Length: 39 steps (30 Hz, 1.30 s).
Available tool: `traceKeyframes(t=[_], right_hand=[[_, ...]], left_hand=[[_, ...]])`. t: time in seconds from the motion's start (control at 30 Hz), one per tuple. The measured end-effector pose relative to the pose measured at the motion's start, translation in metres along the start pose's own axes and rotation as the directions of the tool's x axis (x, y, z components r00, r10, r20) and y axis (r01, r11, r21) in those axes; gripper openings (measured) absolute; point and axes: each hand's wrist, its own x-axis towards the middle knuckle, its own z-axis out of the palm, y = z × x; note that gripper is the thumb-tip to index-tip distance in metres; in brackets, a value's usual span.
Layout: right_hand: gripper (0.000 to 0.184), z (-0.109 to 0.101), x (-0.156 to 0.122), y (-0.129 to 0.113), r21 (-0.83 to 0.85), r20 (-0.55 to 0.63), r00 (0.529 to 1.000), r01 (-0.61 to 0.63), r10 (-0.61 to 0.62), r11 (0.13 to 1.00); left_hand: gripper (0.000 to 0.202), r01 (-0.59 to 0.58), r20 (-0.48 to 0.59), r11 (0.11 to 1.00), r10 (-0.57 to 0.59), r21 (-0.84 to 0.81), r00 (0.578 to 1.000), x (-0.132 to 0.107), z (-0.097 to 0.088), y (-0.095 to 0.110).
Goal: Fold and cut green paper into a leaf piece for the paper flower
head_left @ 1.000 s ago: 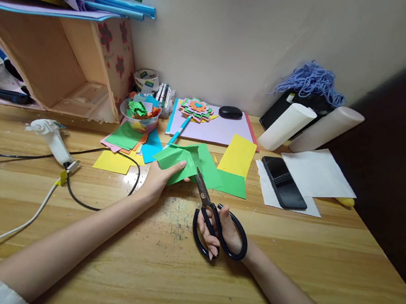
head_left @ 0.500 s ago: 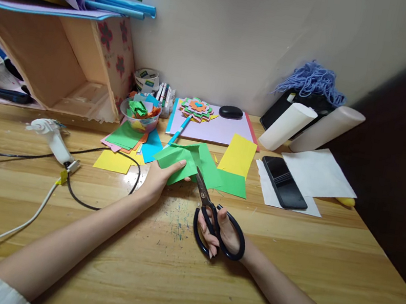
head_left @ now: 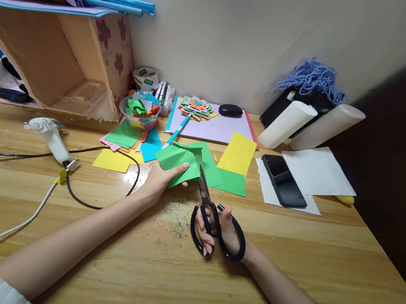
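My left hand (head_left: pixel 159 180) pinches a creased sheet of green paper (head_left: pixel 181 165), its thumb lying on top. My right hand (head_left: pixel 223 230) has its fingers through the loops of black-handled scissors (head_left: pixel 203 191). The scissors' tips point away from me and meet the right edge of the green paper; whether the blades are biting into it I cannot tell. More green paper (head_left: pixel 234 183) lies on the table just behind and to the right. A layered paper flower (head_left: pixel 195 107) on a blue stick lies farther back.
Yellow paper (head_left: pixel 237 153) and a phone (head_left: pixel 284 181) on white sheets are to the right. At left are a bowl of paper scraps (head_left: pixel 139 113), a cardboard box (head_left: pixel 118 68), and a white device (head_left: pixel 49 139) with cables. White rolls (head_left: pixel 288 126) stand at the back right.
The scissors' handles have spread slightly wider in my right hand. My left hand, still on the green paper, has shifted very little.
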Motion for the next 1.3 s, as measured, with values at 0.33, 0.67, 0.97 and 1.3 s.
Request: traceKeyframes(t=[0.33,0.67,0.97,1.3], right_hand=[[0.065,-0.0020,0.0050,0.0072,0.113,-0.011,0.998,-0.054,0.055,0.992],[0.068,-0.0012,0.0041,0.0044,0.093,-0.037,0.998,-0.041,0.045,0.995],[0.066,-0.0010,-0.0007,0.0039,-0.013,-0.019,0.998,0.053,-0.053,0.999],[0.059,0.0004,-0.0008,0.0034,-0.038,-0.101,0.994,0.038,-0.041,0.999]], left_hand=[[0.030,-0.009,0.011,0.999,0.008,0.033,1.000,-0.0003,-0.0011,-0.0007],[0.028,0.006,0.010,0.998,-0.007,0.057,1.000,-0.0015,-0.0002,-0.0006],[0.033,0.080,0.043,0.994,-0.083,0.074,0.996,-0.0070,0.0038,0.0039],[0.034,0.056,0.025,0.997,-0.058,0.061,0.998,-0.0066,0.0036,0.0026]])
